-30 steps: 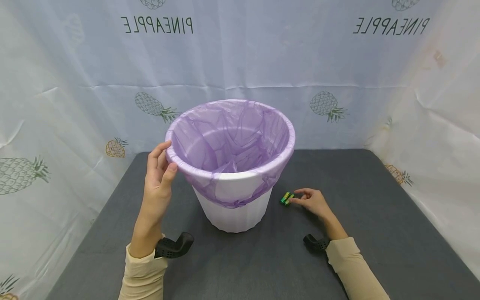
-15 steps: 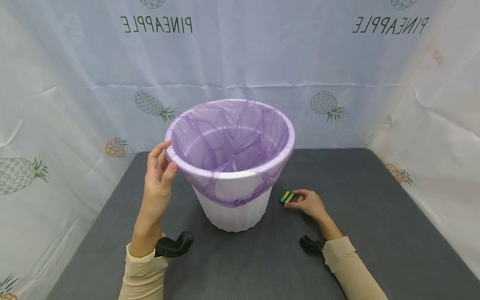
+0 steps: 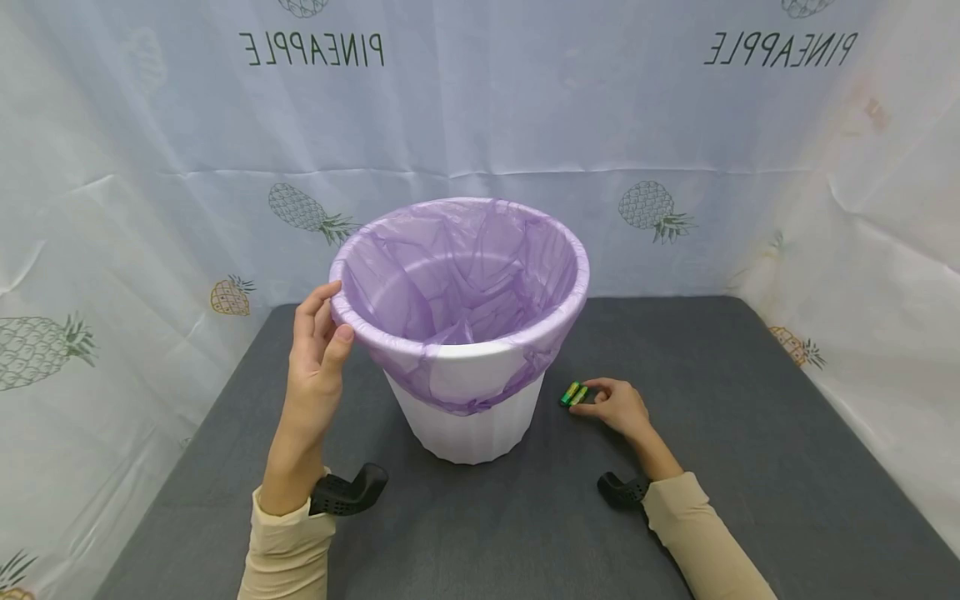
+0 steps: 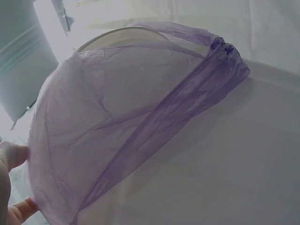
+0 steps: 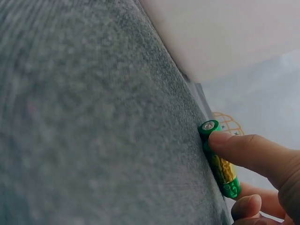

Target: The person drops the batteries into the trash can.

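A white wastebasket (image 3: pixel 468 433) stands upright, lined with a thin purple bin bag (image 3: pixel 480 379) folded over its rim. At the rim's left outer side, my left hand (image 3: pixel 315 367) rests its thumb and fingertips against the bag-covered edge; both touch the bag (image 4: pixel 126 93) in the left wrist view. Two green and yellow batteries lie side by side on the table, right of the basket. My right hand (image 3: pixel 618 407) pinches the right-hand battery (image 3: pixel 580 396) between thumb and index finger, with the other battery (image 3: pixel 568 393) beside it. Its thumb partly hides the batteries (image 5: pixel 225 173) in the right wrist view.
A dark grey cloth (image 3: pixel 465 533) covers the table. Pale curtains (image 3: pixel 480 108) with pineapple prints hang behind and at both sides. A black wrist device (image 3: pixel 348 490) sits on the left wrist, and a similar device (image 3: pixel 622 490) on the right.
My right hand has shifted slightly left, and its thumb and index finger have come to the ends of the right-hand battery. The left hand and wastebasket have stayed in place.
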`<state>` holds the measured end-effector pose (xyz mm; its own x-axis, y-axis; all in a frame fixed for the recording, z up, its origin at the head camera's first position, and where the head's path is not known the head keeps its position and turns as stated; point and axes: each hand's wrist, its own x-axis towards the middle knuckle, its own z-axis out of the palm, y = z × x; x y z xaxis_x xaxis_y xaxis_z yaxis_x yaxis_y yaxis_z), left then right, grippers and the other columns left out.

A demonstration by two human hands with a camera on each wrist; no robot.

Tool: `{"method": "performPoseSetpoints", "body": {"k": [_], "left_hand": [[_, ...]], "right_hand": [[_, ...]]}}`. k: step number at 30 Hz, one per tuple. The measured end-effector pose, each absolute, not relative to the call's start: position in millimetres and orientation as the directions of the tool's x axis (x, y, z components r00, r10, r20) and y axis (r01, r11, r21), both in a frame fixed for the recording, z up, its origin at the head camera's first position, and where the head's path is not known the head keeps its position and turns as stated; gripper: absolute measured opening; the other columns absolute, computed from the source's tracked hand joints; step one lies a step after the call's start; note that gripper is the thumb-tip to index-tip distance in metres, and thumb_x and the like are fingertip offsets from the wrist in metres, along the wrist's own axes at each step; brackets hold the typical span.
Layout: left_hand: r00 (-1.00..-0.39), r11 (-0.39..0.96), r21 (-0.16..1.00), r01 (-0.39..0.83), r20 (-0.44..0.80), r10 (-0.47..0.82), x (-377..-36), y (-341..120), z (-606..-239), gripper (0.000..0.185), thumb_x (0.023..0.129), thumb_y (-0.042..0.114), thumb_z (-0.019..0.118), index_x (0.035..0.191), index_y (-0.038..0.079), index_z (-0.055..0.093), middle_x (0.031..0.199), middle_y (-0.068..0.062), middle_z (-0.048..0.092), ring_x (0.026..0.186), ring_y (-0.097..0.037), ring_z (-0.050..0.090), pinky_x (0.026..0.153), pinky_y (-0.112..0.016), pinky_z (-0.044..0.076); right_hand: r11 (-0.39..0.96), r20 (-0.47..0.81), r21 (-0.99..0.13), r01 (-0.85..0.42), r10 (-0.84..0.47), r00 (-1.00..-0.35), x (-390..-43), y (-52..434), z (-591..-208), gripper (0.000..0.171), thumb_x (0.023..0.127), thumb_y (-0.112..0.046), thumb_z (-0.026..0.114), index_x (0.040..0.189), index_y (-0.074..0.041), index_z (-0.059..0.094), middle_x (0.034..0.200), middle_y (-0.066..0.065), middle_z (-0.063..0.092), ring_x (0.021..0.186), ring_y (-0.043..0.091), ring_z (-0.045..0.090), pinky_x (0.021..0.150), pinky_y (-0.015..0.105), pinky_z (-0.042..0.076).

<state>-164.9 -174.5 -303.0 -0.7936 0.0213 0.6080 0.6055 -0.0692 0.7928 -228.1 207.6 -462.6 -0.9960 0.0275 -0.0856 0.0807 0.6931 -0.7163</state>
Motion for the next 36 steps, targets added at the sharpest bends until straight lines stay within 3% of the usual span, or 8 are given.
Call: {"method": "performPoseSetpoints", "body": {"k": [16, 27, 36], "left_hand": [[-0.802, -0.073, 0.801, 0.594, 0.597, 0.020, -164, -175, -303, 0.046, 0.098, 0.010, 0.045, 0.142, 0.016, 0.032, 0.140, -0.006, 0.046, 0.114, -0.013, 0.049, 0.099, -0.018, 0.039], [-0.793, -0.084, 0.792, 0.604, 0.608, 0.028, -165, -175, -304, 0.045, 0.099, 0.013, 0.047, 0.141, 0.016, 0.032, 0.139, -0.004, 0.047, 0.113, -0.012, 0.049, 0.099, -0.017, 0.040], [-0.799, -0.093, 0.798, 0.596, 0.600, 0.029, -165, -176, -304, 0.045, 0.099, 0.012, 0.047, 0.141, 0.017, 0.033, 0.138, -0.005, 0.046, 0.114, -0.013, 0.048, 0.099, -0.018, 0.040]], "right_hand": [[0.581, -0.029, -0.814, -0.012, -0.061, -0.998, -231, 216, -461, 0.055, 0.077, -0.022, 0.080, 0.121, 0.006, 0.062, 0.059, -0.007, 0.045, 0.048, 0.002, 0.034, 0.049, 0.021, 0.031], [0.532, -0.040, -0.847, -0.001, -0.065, -0.997, -232, 219, -450, 0.058, 0.078, -0.023, 0.079, 0.127, 0.003, 0.059, 0.058, -0.009, 0.043, 0.048, 0.001, 0.031, 0.050, 0.021, 0.030], [0.495, -0.048, -0.869, 0.004, -0.076, -0.996, -229, 220, -434, 0.061, 0.080, -0.026, 0.078, 0.131, -0.001, 0.056, 0.061, -0.010, 0.043, 0.052, 0.003, 0.033, 0.057, 0.023, 0.034]]}}
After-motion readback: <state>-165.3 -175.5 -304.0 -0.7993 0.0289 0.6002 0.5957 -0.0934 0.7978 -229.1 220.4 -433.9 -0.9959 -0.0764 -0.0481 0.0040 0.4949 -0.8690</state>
